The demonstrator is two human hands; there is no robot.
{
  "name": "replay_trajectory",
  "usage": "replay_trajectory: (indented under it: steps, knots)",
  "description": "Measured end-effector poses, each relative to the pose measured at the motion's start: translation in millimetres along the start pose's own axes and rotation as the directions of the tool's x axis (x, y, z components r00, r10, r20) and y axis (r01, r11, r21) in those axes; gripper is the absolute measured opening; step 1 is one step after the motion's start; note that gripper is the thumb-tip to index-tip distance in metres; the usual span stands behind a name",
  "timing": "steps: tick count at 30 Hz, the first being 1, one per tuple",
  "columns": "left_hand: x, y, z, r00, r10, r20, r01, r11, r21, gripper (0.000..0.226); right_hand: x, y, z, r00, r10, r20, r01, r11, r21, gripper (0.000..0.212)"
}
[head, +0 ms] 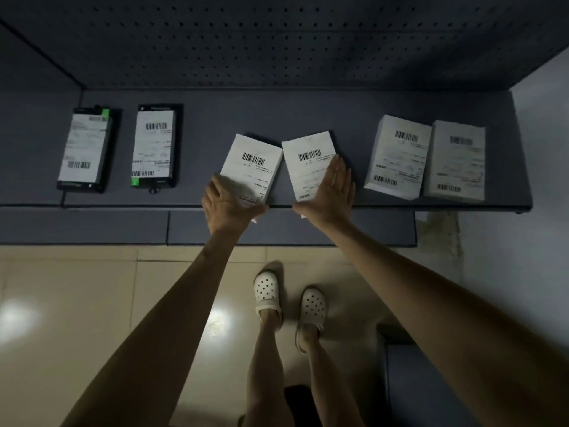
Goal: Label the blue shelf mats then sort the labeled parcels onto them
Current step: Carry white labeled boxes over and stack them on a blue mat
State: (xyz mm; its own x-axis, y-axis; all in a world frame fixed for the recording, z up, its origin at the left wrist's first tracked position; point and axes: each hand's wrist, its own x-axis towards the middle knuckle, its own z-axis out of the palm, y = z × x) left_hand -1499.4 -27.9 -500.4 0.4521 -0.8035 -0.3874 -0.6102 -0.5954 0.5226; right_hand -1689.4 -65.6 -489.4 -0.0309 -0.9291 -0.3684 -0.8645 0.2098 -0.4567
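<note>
Head view: a dark blue-grey shelf (277, 118) with a perforated back panel (277, 41) carries six flat parcels in three pairs along its front edge. Near the left end lie two black boxes with white barcode labels, the left black box (84, 149) and the right black box (155, 147), a little apart from each other. At the middle of the front edge sit two white labelled boxes touching at their upper corners: the left white box (251, 167) and the right white box (309, 166). The left hand (229, 204) grips the near left corner of the left white box, fingers curled over its side and thumb along its near edge. The right hand (332, 192) lies flat and open on the right white box, fingers spread along its right edge. Towards the right end, two larger white parcels, (397, 157) and (454, 161), rest side by side, touching. Below the shelf, white perforated clogs (289, 298) stand on pale floor tiles (77, 303).
</note>
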Motion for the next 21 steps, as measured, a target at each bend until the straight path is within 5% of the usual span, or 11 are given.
replay_trajectory:
  steps: [9, 15, 21]
  knots:
    - [-37.3, -9.6, 5.6, 0.988, -0.004, -0.156, 0.02, 0.995, 0.097, 0.121, -10.3, 1.4, -2.5, 0.989, 0.135, 0.056, -0.137, 0.99, 0.035, 0.144]
    - [-74.7, -18.4, -3.9, 0.959, -0.092, -0.267, 0.089, 0.996, -0.023, 0.115, -40.6, -1.3, -12.8, 0.994, 0.059, 0.091, -0.067, 0.994, 0.084, 0.13]
    - [-131.0, -33.9, -57.2, 0.901, -0.159, -0.404, 0.097, 0.981, -0.169, 0.115, -105.4, -45.3, -29.8, 0.985, -0.06, 0.162, 0.003, 0.944, 0.329, 0.131]
